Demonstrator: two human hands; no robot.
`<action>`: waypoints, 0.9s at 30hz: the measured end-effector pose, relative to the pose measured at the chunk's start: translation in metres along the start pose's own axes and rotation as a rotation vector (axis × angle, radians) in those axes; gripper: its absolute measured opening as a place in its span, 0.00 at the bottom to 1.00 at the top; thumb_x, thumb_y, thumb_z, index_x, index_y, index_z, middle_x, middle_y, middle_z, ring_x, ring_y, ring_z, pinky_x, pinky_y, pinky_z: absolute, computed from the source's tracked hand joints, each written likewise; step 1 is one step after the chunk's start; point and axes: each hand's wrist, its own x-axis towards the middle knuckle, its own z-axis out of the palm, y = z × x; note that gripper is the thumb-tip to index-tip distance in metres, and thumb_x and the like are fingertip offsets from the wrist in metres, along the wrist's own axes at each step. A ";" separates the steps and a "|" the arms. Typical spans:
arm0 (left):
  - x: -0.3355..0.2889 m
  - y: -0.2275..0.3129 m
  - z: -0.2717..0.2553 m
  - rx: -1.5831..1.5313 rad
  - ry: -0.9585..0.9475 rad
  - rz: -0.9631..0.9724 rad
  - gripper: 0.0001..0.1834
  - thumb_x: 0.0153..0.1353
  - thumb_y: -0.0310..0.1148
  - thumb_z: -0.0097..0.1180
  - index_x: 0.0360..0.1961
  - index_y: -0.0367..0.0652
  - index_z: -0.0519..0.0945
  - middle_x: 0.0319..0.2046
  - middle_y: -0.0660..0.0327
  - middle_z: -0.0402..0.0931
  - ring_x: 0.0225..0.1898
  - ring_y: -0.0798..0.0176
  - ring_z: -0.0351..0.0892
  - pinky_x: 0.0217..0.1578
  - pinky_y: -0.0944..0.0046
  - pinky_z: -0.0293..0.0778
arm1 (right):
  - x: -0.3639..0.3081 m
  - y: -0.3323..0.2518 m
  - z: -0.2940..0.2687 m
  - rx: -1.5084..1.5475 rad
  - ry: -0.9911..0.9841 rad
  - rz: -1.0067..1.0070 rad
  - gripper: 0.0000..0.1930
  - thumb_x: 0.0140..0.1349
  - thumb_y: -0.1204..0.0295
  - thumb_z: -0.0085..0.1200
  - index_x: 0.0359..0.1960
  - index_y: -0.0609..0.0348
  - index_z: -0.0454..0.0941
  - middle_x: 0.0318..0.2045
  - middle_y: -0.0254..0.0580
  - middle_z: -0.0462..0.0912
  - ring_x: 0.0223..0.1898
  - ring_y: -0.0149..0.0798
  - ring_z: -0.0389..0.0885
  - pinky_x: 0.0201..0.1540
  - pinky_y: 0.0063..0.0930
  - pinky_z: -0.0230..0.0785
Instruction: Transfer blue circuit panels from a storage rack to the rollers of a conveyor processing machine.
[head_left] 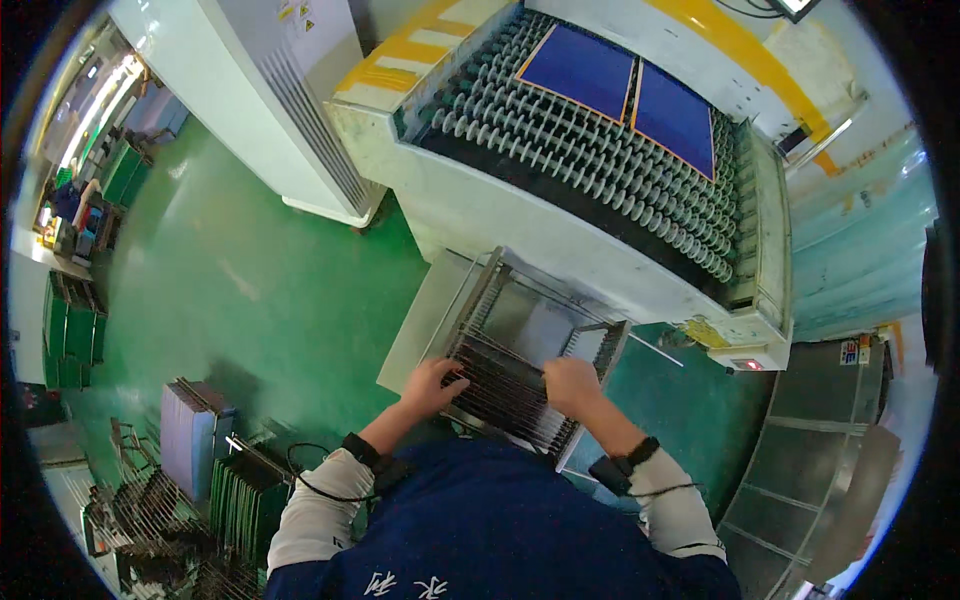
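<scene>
A metal slotted rack (pixel 500 262) stands in front of me, with several thin dark panels (pixel 497 385) standing on edge in its near part. At the left ends of these panels, my left hand (pixel 433 388) has its fingers curled and its thumb bent in against a panel's edge. Opposite it, my right hand (pixel 574 388) is closed at the right end of a panel. The far part of the rack shows its bare metal bottom. Fingertips of the right hand are mostly hidden.
Beyond the rack is a roller conveyor machine (pixel 590 165) carrying two blue panels (pixel 580 72) with orange edges. A tall white cabinet (pixel 290 95) stands at the far left. Near left are racks with upright green panels (pixel 240 500) and a pale purple stack (pixel 192 440). Grey panelling (pixel 810 440) borders the right.
</scene>
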 end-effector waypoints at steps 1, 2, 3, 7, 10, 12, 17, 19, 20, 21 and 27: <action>0.003 0.004 0.002 -0.035 -0.020 -0.015 0.21 0.50 0.44 0.62 0.40 0.40 0.79 0.37 0.52 0.77 0.41 0.48 0.75 0.42 0.54 0.72 | -0.008 -0.002 -0.014 0.013 0.044 -0.034 0.07 0.50 0.72 0.47 0.26 0.59 0.77 0.25 0.50 0.79 0.31 0.53 0.79 0.34 0.45 0.72; 0.008 0.007 0.005 -0.072 -0.044 -0.024 0.22 0.50 0.44 0.62 0.40 0.39 0.79 0.38 0.52 0.77 0.41 0.49 0.76 0.42 0.55 0.72 | -0.016 -0.002 -0.028 0.025 0.089 -0.062 0.07 0.50 0.72 0.47 0.25 0.58 0.77 0.24 0.49 0.78 0.30 0.53 0.78 0.33 0.45 0.71; 0.011 0.011 0.006 -0.106 -0.066 -0.036 0.22 0.50 0.45 0.63 0.40 0.39 0.79 0.38 0.53 0.78 0.41 0.50 0.76 0.43 0.56 0.72 | -0.022 -0.001 -0.039 0.033 0.146 -0.083 0.06 0.51 0.71 0.48 0.25 0.58 0.76 0.24 0.48 0.78 0.29 0.52 0.78 0.32 0.45 0.71; 0.021 0.019 0.018 -0.391 -0.171 -0.254 0.25 0.50 0.48 0.64 0.41 0.38 0.79 0.39 0.56 0.78 0.41 0.57 0.77 0.45 0.61 0.71 | -0.037 0.011 -0.088 0.188 0.482 -0.202 0.07 0.51 0.70 0.54 0.21 0.60 0.73 0.21 0.45 0.75 0.24 0.47 0.75 0.27 0.40 0.67; 0.035 0.069 -0.004 -0.434 -0.242 -0.304 0.26 0.51 0.48 0.64 0.42 0.36 0.78 0.36 0.58 0.78 0.40 0.63 0.76 0.44 0.63 0.71 | -0.043 0.026 -0.130 0.525 0.512 -0.019 0.09 0.50 0.70 0.57 0.21 0.62 0.72 0.18 0.42 0.72 0.21 0.38 0.72 0.24 0.34 0.62; 0.043 0.071 -0.003 -0.546 -0.253 -0.286 0.25 0.54 0.48 0.62 0.42 0.35 0.77 0.35 0.59 0.77 0.38 0.65 0.75 0.43 0.64 0.71 | -0.038 0.037 -0.139 0.863 0.499 0.124 0.09 0.53 0.72 0.58 0.20 0.62 0.73 0.15 0.32 0.68 0.21 0.25 0.64 0.23 0.25 0.55; 0.066 0.098 -0.031 -0.805 -0.361 -0.421 0.19 0.60 0.40 0.56 0.41 0.33 0.76 0.36 0.60 0.76 0.38 0.66 0.75 0.42 0.64 0.71 | 0.001 0.060 -0.129 1.584 0.716 0.247 0.07 0.58 0.71 0.56 0.25 0.60 0.77 0.20 0.28 0.74 0.21 0.23 0.70 0.24 0.20 0.61; 0.076 0.099 -0.037 -0.986 -0.338 -0.471 0.17 0.61 0.38 0.55 0.42 0.32 0.75 0.37 0.60 0.76 0.39 0.66 0.75 0.42 0.64 0.72 | 0.016 0.073 -0.123 1.758 0.817 0.265 0.06 0.59 0.70 0.56 0.29 0.60 0.77 0.22 0.29 0.76 0.22 0.24 0.71 0.25 0.21 0.64; 0.078 0.101 -0.042 -1.026 -0.293 -0.442 0.16 0.61 0.36 0.54 0.43 0.33 0.75 0.38 0.61 0.76 0.39 0.66 0.75 0.42 0.65 0.72 | 0.019 0.070 -0.132 1.716 0.916 0.305 0.11 0.56 0.65 0.60 0.32 0.60 0.78 0.24 0.26 0.75 0.23 0.22 0.67 0.26 0.19 0.59; 0.080 0.103 -0.049 -1.063 -0.252 -0.413 0.15 0.61 0.34 0.54 0.43 0.33 0.74 0.38 0.61 0.76 0.39 0.66 0.75 0.42 0.65 0.72 | 0.023 0.073 -0.135 1.732 0.937 0.293 0.11 0.57 0.64 0.60 0.32 0.60 0.78 0.24 0.27 0.75 0.23 0.22 0.68 0.26 0.19 0.60; 0.112 0.103 -0.091 -1.176 -0.051 -0.263 0.06 0.62 0.27 0.50 0.38 0.38 0.76 0.36 0.62 0.77 0.37 0.71 0.74 0.40 0.71 0.70 | 0.011 0.139 -0.161 1.604 0.916 0.417 0.13 0.58 0.64 0.58 0.34 0.63 0.79 0.25 0.32 0.79 0.24 0.24 0.74 0.26 0.21 0.64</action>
